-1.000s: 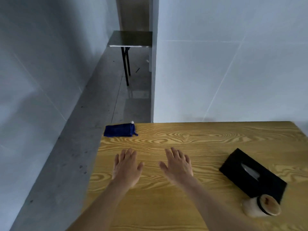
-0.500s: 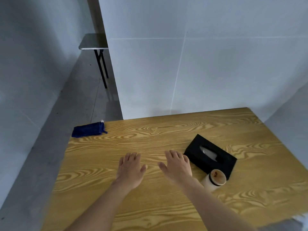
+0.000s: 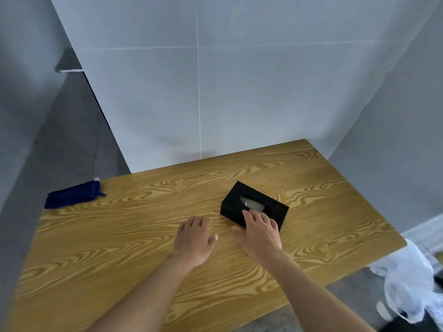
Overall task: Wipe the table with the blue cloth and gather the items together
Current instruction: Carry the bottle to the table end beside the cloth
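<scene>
The folded blue cloth [image 3: 73, 196] lies on the far left corner of the wooden table [image 3: 119, 248], well away from both hands. A black tissue box [image 3: 259, 200] sits right of the table's middle. My left hand [image 3: 194, 238] is flat, palm down, fingers spread, over bare wood beside the box. My right hand [image 3: 260, 232] is spread palm down, its fingertips over the near edge of the tissue box. The small jar with the wooden lid seen earlier is out of sight, where my right hand now is.
White panel walls close off the table's far and right sides. A white plastic bag [image 3: 407, 286] sits on the floor off the table's right front corner. Grey floor runs along the left, with a small table [image 3: 68, 67] far back.
My view has swung right, bringing the whole table into sight. My right hand moved forward over the tissue box's near edge, and the jar is no longer visible. The cloth has not moved.
</scene>
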